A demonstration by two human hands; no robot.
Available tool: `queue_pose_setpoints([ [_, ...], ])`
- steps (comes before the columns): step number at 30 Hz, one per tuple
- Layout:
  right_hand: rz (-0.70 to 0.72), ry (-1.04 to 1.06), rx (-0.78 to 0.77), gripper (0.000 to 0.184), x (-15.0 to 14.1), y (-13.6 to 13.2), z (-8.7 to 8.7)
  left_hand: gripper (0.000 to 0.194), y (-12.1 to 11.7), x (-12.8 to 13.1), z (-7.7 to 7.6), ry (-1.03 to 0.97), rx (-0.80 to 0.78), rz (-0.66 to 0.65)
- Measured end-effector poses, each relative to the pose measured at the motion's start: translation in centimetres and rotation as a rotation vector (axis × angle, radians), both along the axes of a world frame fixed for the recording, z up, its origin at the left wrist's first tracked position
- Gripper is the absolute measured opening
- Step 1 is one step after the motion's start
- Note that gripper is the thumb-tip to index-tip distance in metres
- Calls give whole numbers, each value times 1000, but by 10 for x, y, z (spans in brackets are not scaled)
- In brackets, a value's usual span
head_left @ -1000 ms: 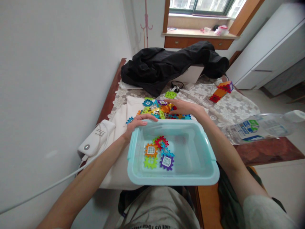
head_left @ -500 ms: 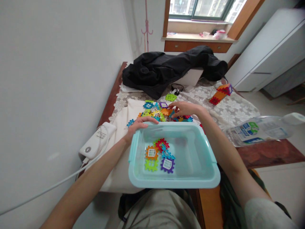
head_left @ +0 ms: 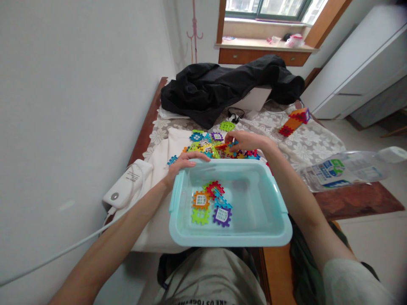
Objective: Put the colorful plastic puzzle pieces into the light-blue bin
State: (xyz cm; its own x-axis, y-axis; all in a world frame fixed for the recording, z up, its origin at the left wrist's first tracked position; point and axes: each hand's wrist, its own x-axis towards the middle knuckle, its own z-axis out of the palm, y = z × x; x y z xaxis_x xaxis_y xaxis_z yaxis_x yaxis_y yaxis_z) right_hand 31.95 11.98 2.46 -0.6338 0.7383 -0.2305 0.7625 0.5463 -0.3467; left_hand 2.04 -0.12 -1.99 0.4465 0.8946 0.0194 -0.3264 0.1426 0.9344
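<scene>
My left hand [head_left: 188, 163] grips the far left rim of a light-blue plastic bin [head_left: 230, 242], fingers laid over its edge. Inside the bin's left half lie several notched building tiles: an orange one with a white window [head_left: 201, 200], a green one [head_left: 200, 216], a purple one with a white window [head_left: 222, 215], plus red and blue ones. Beyond the bin, my right hand [head_left: 243, 140] reaches into a pile of mixed tiles [head_left: 206, 149]. Its fingers are closed on an orange tile [head_left: 221, 146], which is tilted up and partly hidden.
A black garment [head_left: 216, 87] lies over a pale laptop-like object at the back. At right stand an orange-red tile structure [head_left: 294, 123] and a clear plastic bottle [head_left: 340, 171]. A white power strip [head_left: 124, 186] with a cable lies by the left wall.
My right hand's fingers have closed on an orange tile that lay flat in the pile, and it is now tilted. My left hand stays on the bin's rim.
</scene>
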Motion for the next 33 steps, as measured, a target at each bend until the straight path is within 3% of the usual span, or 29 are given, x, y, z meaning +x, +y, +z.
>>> queue_pose_setpoints([
  [4, 57, 55, 22, 34, 4, 3, 8, 35, 1, -1, -3, -18, -55, -9],
  [8, 48, 348, 103, 32, 6, -7, 31, 35, 2, -1, -3, -4, -38, -3],
  [12, 167, 633, -58, 47, -2, -45, 69, 33, 1, -2, -1, 38, 26, 24],
  [16, 338, 595, -206, 45, -13, -75, 93, 35, -1, 0, 0, 18, -30, 19],
  [19, 306, 532, -113, 43, -19, -67, 79, 32, -2, 1, 3, 19, -18, 34],
  [21, 231, 481, -7, 49, -22, -50, 55, 31, -2, 2, 4, 22, -5, 27],
  [23, 132, 371, 82, 69, -24, -32, 26, 30, -2, 3, 4, 14, 3, 18],
  [25, 51, 211, 72, 92, -25, -18, 0, 29, -2, 3, 4, 2, 0, 23],
  [27, 53, 90, 16, 90, -26, -10, -16, 31, -1, 2, 3, -2, -6, 21],
  [29, 108, 39, 1, 77, -28, -8, -20, 33, -1, 2, 3, 4, -5, 12],
  [33, 114, -25, 79, 51, -31, -13, -7, 30, 1, 1, 1, 8, 13, 17],
])
